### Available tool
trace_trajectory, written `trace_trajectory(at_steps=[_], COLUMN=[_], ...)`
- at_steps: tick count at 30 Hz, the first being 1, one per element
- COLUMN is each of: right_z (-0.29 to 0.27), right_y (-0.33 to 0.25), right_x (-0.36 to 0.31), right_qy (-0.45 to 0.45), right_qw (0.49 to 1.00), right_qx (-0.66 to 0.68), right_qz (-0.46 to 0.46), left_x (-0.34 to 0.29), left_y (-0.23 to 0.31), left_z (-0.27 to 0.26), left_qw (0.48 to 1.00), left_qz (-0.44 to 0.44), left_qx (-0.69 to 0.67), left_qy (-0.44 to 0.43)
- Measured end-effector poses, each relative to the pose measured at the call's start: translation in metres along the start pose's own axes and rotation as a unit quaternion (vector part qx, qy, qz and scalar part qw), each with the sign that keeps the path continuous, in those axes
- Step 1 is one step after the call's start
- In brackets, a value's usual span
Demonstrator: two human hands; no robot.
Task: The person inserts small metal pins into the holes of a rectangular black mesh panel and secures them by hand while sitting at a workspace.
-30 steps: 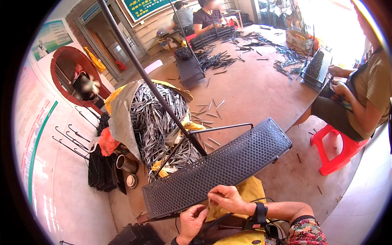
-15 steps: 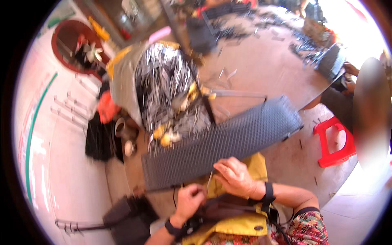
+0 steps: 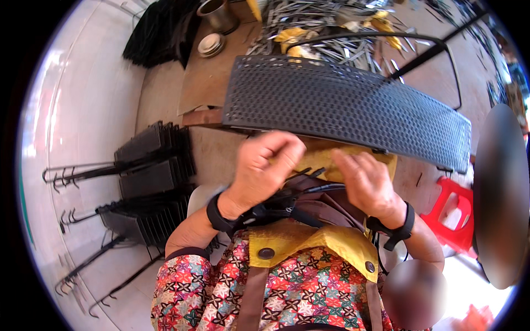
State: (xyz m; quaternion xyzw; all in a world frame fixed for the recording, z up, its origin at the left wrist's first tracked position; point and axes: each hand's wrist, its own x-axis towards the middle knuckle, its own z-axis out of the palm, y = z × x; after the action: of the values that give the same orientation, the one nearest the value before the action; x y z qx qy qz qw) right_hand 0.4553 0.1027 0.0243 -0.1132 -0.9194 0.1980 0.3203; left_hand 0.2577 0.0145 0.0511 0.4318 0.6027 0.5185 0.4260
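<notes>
A long dark grey perforated metal rack [image 3: 342,102] lies across the work surface in front of me, with a black bar rising over its far side. My left hand [image 3: 268,165] is just below the rack's near edge, with its fingers curled together; anything in them is hidden. Level with it, to the right, my right hand [image 3: 367,179] hovers in front of the same edge. Motion smears its fingers, so its grip is unclear. Between the hands, a yellow cloth [image 3: 326,160] shows below the rack.
Stacked black racks with hooked rods [image 3: 149,182] stand at the left. Beyond the work rack lie many loose metal strips [image 3: 314,19]. A metal cup [image 3: 219,15] and small white discs [image 3: 211,45] sit at the back left. A red stool [image 3: 450,212] stands right, beside a blurred shape.
My view has swung down and left, bringing the stacked racks into sight. The rack appears turned, its right end now nearer me. A thin pale strip earlier by my right hand no longer shows.
</notes>
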Motion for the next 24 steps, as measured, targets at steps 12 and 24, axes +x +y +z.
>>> trace_trajectory(at_steps=[12, 24], right_z=[0.045, 0.11], right_y=[0.026, 0.054], right_x=[0.141, 0.195], right_qy=[0.203, 0.203], right_qw=[0.936, 0.937], right_qx=[0.219, 0.227], right_qz=[0.188, 0.169], left_x=[0.043, 0.038], left_y=[-0.074, -0.093], left_z=[-0.094, -0.085], left_qw=[0.987, 0.988], left_qz=[0.05, 0.058], left_qx=[-0.001, 0.034], left_qy=[0.155, 0.139])
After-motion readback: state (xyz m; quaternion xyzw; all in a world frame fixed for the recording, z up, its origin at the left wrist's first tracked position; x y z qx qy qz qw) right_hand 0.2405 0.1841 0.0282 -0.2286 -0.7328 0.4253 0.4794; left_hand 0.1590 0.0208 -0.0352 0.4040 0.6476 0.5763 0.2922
